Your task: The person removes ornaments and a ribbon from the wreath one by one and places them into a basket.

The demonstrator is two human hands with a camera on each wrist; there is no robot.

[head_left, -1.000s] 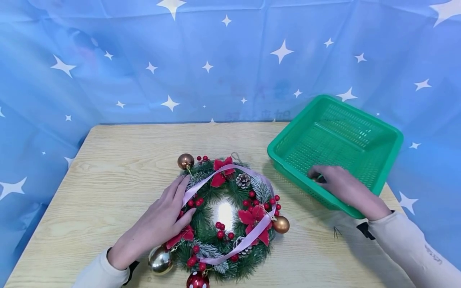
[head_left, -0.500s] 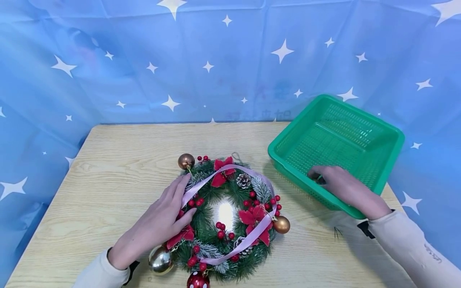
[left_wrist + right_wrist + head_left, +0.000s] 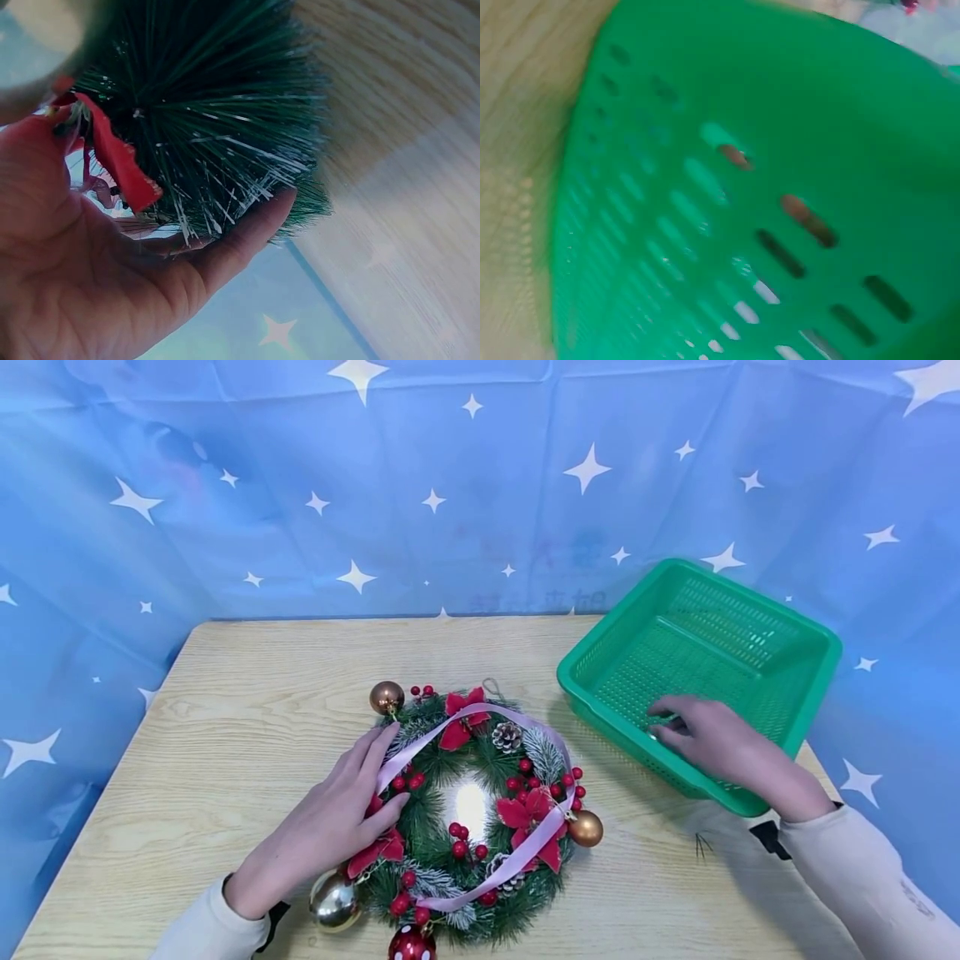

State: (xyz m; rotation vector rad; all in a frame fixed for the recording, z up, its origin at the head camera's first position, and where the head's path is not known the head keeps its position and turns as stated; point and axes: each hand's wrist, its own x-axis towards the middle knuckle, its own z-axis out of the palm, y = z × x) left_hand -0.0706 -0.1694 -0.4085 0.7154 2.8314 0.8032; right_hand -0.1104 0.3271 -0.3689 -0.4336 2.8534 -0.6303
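Note:
A Christmas wreath (image 3: pixel 517 902) lies on the table, with red poinsettias, berries, pine cones and a pink ribbon (image 3: pixel 517 860) laid round it. My left hand (image 3: pixel 330 818) rests on its left side with fingers fairly straight; in the left wrist view that hand (image 3: pixel 112 270) touches the green needles (image 3: pixel 225 112). My right hand (image 3: pixel 720 739) is inside the green basket (image 3: pixel 817 677), near its front wall, fingers bent. A tiny pale glint shows at its fingertips; whether it holds something is unclear. In the right wrist view the basket wall (image 3: pixel 840 135) hides most of that hand.
Ornament balls sit about the wreath: a bronze one (image 3: pixel 387 697), a gold one (image 3: pixel 586 828), a shiny gold one (image 3: pixel 334 902) and a red dotted one (image 3: pixel 412 943). A few dark needles (image 3: pixel 702 845) lie on the wooden table (image 3: pixel 262 693). A blue starry cloth (image 3: pixel 450 485) hangs behind.
My right hand has lifted slightly and shifted a little to the right within the basket, its thumb now showing. My left hand and the wreath have stayed in place.

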